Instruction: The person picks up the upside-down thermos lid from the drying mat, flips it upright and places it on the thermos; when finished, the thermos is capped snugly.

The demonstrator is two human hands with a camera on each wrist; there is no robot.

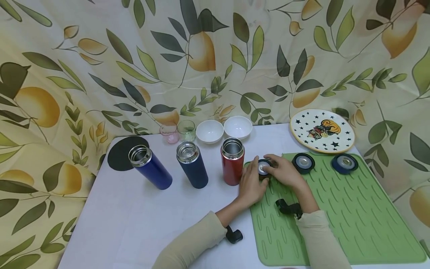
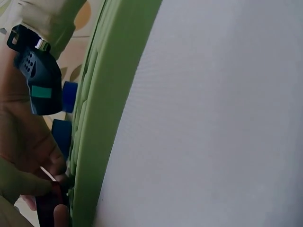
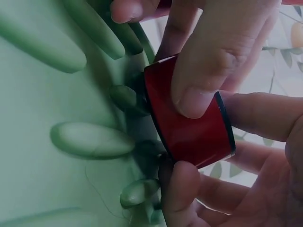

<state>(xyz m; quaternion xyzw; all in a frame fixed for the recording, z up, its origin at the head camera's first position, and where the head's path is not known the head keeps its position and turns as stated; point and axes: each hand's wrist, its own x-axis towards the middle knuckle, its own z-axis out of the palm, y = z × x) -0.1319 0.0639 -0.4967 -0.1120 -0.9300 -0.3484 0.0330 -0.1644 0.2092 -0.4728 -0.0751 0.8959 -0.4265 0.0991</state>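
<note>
A red bottle lid with a black rim lies at the far left corner of the green mat, its metallic inside facing up. My left hand holds it from the left, and my right hand grips it from the right. In the right wrist view, thumbs and fingers of both hands close around the red lid's side. Just left of the hands stands a red bottle, open at the top. The left wrist view shows the lid only partly, dark between fingers.
A dark navy bottle and a blue bottle, both open, stand further left. Two more lids, one dark and one blue, lie on the mat. Behind are white bowls, small glasses, a black disc and a patterned plate.
</note>
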